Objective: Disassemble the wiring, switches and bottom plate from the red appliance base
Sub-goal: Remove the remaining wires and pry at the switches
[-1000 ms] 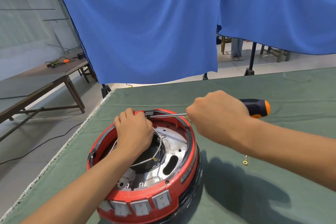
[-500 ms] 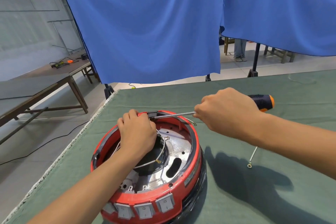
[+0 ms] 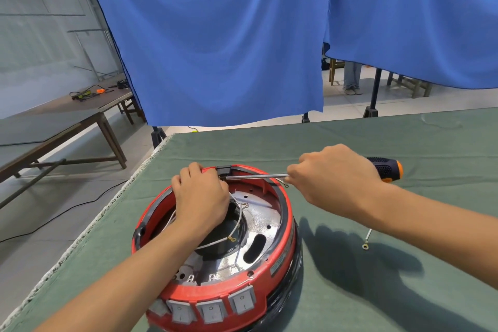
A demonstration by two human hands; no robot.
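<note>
Screwdriver (image 3: 382,169) in right hand (image 3: 336,172) meets red base (image 3: 215,286) beside left hand (image 3: 200,197).

Two bare forearms and two bare hands only, rest of the body out of frame. Left hand (image 3: 200,202) seen from the back, knuckles a row of rounded bumps along its 12 o'clock edge, fingertips hidden. Left forearm (image 3: 121,277) uncovered along its whole visible length, leaving frame at 7 o'clock. Right hand (image 3: 336,178) also seen from the back, knuckle ridge at its 10 o'clock side, fingertips hidden. Right forearm (image 3: 431,224) uncovered to the frame edge at 4 o'clock, widening toward that edge. Smooth outlines on both wrists. Nails not visible.
</note>
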